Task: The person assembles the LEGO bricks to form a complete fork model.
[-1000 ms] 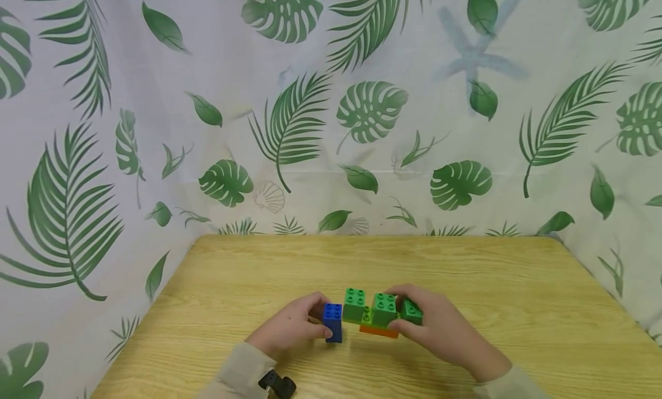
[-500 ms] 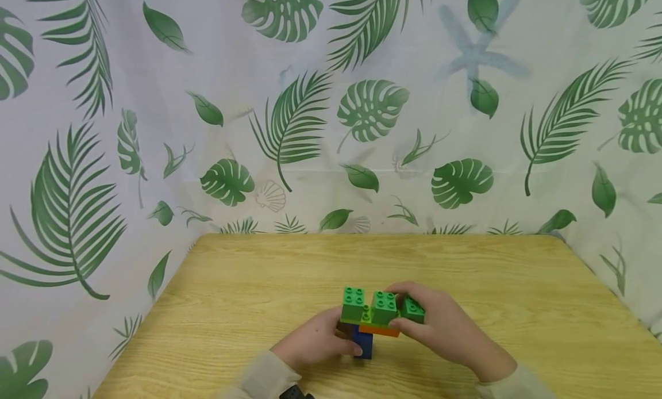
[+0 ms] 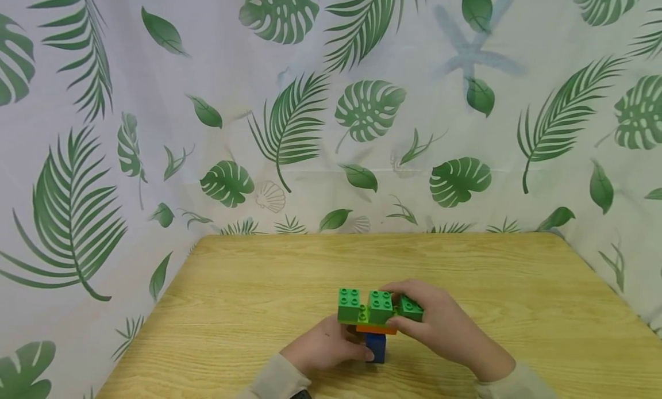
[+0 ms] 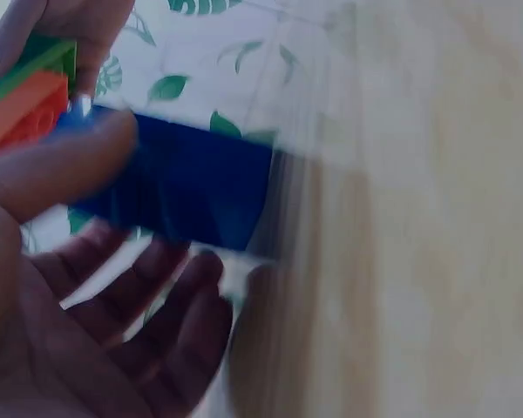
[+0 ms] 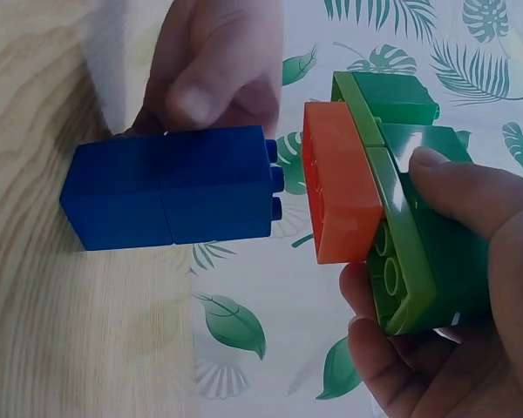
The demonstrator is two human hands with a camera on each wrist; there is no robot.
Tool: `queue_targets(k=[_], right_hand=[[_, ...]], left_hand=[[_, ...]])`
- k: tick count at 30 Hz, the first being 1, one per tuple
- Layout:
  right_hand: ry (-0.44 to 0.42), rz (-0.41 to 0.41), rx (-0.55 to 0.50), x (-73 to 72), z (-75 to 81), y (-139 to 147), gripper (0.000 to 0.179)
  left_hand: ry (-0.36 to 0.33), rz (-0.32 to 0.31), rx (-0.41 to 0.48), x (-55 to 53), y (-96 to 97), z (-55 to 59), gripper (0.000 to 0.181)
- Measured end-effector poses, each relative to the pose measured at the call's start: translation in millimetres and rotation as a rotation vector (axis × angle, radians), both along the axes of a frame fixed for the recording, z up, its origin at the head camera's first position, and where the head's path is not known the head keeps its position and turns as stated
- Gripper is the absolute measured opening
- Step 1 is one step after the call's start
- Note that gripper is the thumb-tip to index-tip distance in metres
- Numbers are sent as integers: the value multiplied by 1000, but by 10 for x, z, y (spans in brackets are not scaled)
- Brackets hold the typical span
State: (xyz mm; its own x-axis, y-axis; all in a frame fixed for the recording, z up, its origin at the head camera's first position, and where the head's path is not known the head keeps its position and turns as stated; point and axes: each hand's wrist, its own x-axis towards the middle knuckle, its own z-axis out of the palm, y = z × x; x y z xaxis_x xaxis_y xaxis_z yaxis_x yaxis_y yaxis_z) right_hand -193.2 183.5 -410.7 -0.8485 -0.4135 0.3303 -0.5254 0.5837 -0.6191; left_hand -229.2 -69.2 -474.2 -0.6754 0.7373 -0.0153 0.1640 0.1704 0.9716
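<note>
My left hand (image 3: 327,346) pinches a stack of two blue toy building bricks (image 5: 170,187) between thumb and fingers, close over the table. The studs on one end of the stack point toward an orange brick (image 5: 342,187), with a narrow gap between them in the right wrist view. That orange brick is fixed under a lime-green plate (image 5: 407,239), which carries several green bricks (image 3: 380,307) on top. My right hand (image 3: 437,327) grips this green assembly from its right side, thumb in front. Part of the rightmost green brick is hidden by the right hand.
A wood-grain table (image 3: 269,272) spreads out under both hands. Behind it hangs a white cloth (image 3: 310,209) printed with green leaves, which also runs along the left and right sides. A dark strap piece (image 3: 301,394) shows at the left sleeve.
The left hand has carried the blue bricks rightward and toward the person, from beside the green assembly to beneath its orange brick. The right hand and green assembly have barely moved.
</note>
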Motion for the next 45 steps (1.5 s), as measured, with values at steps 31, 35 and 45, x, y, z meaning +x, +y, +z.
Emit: queue_targets(k=[31, 35, 45], right_hand=[[-83, -26, 26, -16, -35, -41, 42], [-66, -19, 40, 0, -13, -51, 41], [-51, -4, 53, 26, 2, -49, 41]], left_hand=[[442, 206, -178, 136, -83, 534, 40], [466, 206, -190, 152, -89, 550, 36], [479, 196, -211, 178, -93, 579, 34]])
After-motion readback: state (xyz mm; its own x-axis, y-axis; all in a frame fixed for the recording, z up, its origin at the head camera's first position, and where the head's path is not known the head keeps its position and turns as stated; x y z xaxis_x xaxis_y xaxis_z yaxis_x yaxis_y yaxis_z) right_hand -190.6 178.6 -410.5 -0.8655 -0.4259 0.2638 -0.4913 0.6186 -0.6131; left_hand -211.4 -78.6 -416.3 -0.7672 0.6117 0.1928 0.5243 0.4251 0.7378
